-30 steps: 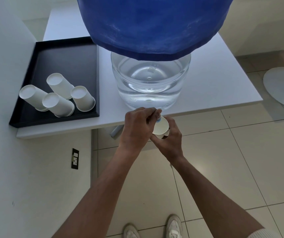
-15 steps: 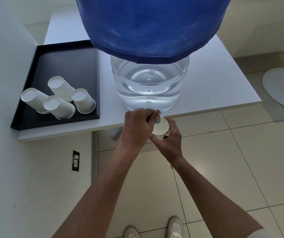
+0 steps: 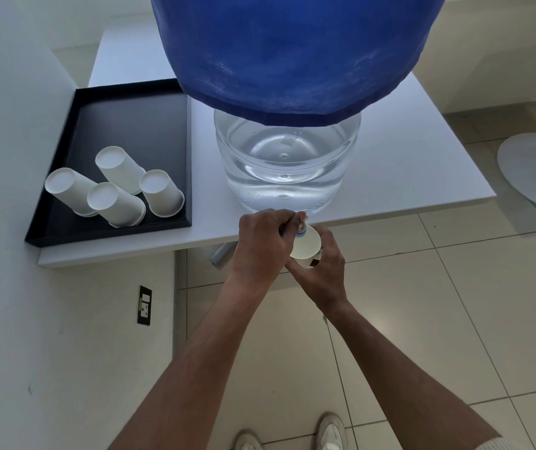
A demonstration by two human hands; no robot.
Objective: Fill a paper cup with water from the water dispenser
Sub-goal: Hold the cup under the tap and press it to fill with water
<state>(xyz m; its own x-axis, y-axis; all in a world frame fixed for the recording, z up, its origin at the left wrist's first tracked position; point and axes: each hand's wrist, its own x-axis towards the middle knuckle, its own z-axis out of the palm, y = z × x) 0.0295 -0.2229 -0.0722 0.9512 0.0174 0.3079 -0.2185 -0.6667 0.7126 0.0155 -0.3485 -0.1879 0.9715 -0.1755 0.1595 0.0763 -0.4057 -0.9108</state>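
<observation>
A clear water dispenser jug (image 3: 286, 167) under a blue cloth cover (image 3: 292, 47) stands at the front edge of the white table (image 3: 429, 164). Its small tap (image 3: 300, 222) juts out over the edge. My left hand (image 3: 261, 245) is closed around the tap. My right hand (image 3: 325, 267) holds a white paper cup (image 3: 307, 245) just under the tap, mouth up. Whether water flows is hidden by my fingers.
A black tray (image 3: 130, 125) on the table's left holds several upside-down white paper cups (image 3: 114, 190). A white wall (image 3: 16, 222) with a power socket (image 3: 145, 305) is at my left. A round white base (image 3: 532, 170) lies on the tiled floor at right.
The view has shifted slightly. Both hands stay at the tap with the cup beneath it.
</observation>
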